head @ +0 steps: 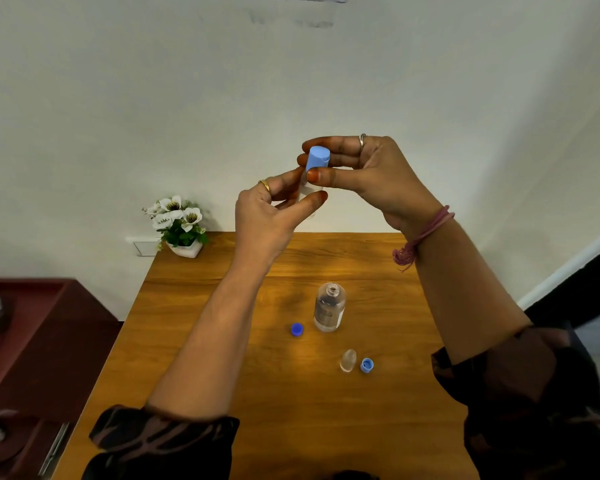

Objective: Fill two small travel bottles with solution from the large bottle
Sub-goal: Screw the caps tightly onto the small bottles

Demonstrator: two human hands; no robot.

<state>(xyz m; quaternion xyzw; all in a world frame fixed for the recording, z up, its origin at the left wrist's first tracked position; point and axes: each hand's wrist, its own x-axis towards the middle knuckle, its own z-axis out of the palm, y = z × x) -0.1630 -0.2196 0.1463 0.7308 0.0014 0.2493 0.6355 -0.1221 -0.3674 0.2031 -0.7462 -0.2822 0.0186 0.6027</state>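
Pale wall (118,98) fills the upper half of the view, and below it a wooden table (194,341) runs toward the camera. At far left stands a dark red cabinet (32,341) with some pale items on it, too blurred to name. On the table's back left corner sits a small white pot of white flowers (179,223), in front of a wall socket (145,247).

Raised above the table, the left hand (271,216) pinches the clear body of a small bottle (305,192) between thumb and fingers (a gold ring shows on one finger). The bottle tilts slightly, its lower part in this hand's grasp and mostly hidden by the fingers. Its light blue cap (317,158) is at the top, clamped between the thumb and fingers of the right hand (371,171), which wears a silver ring and a pink thread band at the wrist. Both hands are thus closed on the same bottle, one below, one above.

On the table, between the forearms, a dark blue cap (297,329) lies just left of the large clear bottle (329,308), which stands upright and uncapped. Nearer the camera, to the right, a second small bottle (348,360) stands uncapped with a light blue cap (367,365) just beside it.
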